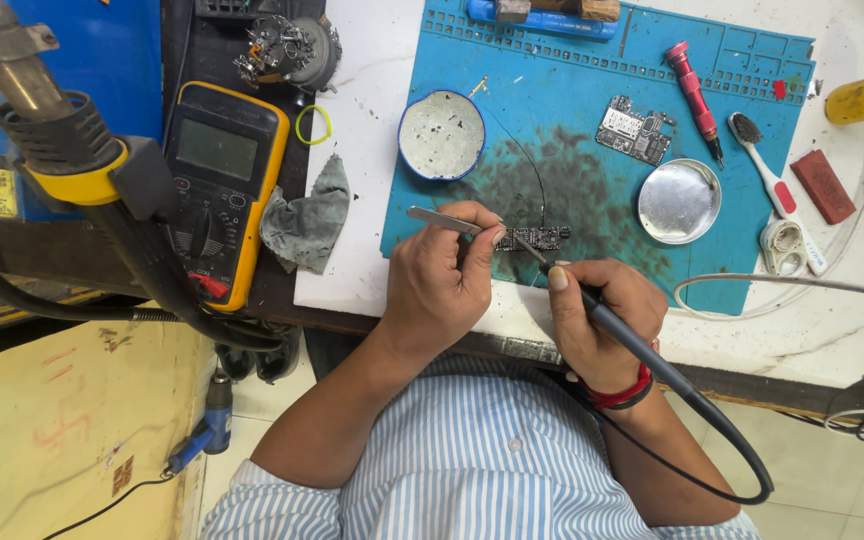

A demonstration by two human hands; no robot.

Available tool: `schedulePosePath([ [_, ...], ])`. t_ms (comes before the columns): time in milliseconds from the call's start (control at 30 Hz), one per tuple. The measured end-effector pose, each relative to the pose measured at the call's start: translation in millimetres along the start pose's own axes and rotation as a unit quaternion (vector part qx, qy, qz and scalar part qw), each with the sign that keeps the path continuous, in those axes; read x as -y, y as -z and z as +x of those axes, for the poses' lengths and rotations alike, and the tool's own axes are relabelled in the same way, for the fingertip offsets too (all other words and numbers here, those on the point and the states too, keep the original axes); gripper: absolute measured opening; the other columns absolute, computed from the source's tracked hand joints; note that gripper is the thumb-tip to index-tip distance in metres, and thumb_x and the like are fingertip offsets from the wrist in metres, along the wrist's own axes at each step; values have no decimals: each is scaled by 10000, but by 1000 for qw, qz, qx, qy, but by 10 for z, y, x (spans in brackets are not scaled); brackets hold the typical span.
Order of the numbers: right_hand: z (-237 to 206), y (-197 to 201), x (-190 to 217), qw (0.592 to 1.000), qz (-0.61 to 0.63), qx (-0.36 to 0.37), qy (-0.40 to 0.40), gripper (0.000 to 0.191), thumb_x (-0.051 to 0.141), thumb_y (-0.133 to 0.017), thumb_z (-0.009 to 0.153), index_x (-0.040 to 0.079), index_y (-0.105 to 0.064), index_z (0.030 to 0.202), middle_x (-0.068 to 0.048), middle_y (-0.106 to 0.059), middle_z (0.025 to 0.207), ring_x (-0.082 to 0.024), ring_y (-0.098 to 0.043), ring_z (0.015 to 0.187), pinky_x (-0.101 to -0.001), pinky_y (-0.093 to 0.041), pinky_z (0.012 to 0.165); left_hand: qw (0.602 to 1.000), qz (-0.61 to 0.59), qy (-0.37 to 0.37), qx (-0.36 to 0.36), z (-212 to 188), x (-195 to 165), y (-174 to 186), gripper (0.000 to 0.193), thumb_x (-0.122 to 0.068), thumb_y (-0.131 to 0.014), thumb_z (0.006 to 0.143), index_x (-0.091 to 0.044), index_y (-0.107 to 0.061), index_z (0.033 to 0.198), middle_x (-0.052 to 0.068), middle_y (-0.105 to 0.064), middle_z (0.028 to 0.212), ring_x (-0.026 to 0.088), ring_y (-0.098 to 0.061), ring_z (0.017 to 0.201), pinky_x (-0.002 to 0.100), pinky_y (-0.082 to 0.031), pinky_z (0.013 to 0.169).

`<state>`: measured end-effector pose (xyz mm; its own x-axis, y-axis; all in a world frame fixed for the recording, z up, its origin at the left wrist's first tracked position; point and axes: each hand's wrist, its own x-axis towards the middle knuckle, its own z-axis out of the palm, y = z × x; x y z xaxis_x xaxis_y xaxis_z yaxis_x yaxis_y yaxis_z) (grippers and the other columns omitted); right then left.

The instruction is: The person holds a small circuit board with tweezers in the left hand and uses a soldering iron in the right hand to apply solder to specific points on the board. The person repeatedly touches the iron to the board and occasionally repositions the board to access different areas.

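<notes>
While left hand point(442, 285) grips tweezers point(442, 221) and right hand point(602, 315) grips soldering iron point(592, 310), a slip could scorch the small circuit board point(532, 238).

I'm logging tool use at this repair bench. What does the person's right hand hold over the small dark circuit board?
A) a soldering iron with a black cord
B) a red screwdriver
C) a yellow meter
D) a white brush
A: the right hand grips a soldering iron with its tip at the small circuit board, while the left hand holds tweezers; the red screwdriver lies untouched on the blue mat.
</notes>
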<state>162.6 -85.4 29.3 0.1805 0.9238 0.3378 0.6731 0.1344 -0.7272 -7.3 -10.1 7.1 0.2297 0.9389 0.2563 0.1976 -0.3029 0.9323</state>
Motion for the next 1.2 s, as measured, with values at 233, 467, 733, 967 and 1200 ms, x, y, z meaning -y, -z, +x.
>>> schedulePosePath([
  [233,2,1,2,1000,5,1,-2,105,56,-741,986,-3,-668,939,-92,-695,801,-144,-631,652,-271,-456,612,1000,1,-4,-2,5,-8,4,110,-63,-677,1026,-26,-579,1061,55,-696,880,135,-641,589,289,-491,536],
  [467,5,-3,9,1000,-2,-1,-2,105,51,-747,977,-7,-673,928,-90,-690,780,-145,-620,630,-273,-446,596,1000,-1,12,6,0,-8,10,100,-62,-678,1025,-29,-590,1060,46,-691,854,127,-635,572,287,-485,519],
  [733,-8,9,14,1000,3,-5,-13,105,51,-736,992,-4,-668,933,-92,-691,798,-144,-625,643,-274,-456,612,1000,6,-14,-5,15,4,10,117,-66,-676,1027,-24,-570,1054,65,-706,914,145,-645,606,301,-495,551],
  [967,11,-6,5,1000,4,1,-6,107,57,-744,981,-5,-672,933,-89,-688,789,-143,-624,639,-274,-454,605,1000,0,10,0,5,0,12,103,-62,-686,1023,-30,-594,1054,53,-692,864,141,-644,594,302,-494,544],
  [1200,5,-4,11,1000,4,0,-5,104,56,-744,984,-2,-673,935,-84,-685,780,-138,-616,630,-268,-448,599,1000,1,-4,-4,-4,9,6,107,-61,-682,1023,-25,-584,1045,63,-708,921,142,-642,600,298,-494,549],
])
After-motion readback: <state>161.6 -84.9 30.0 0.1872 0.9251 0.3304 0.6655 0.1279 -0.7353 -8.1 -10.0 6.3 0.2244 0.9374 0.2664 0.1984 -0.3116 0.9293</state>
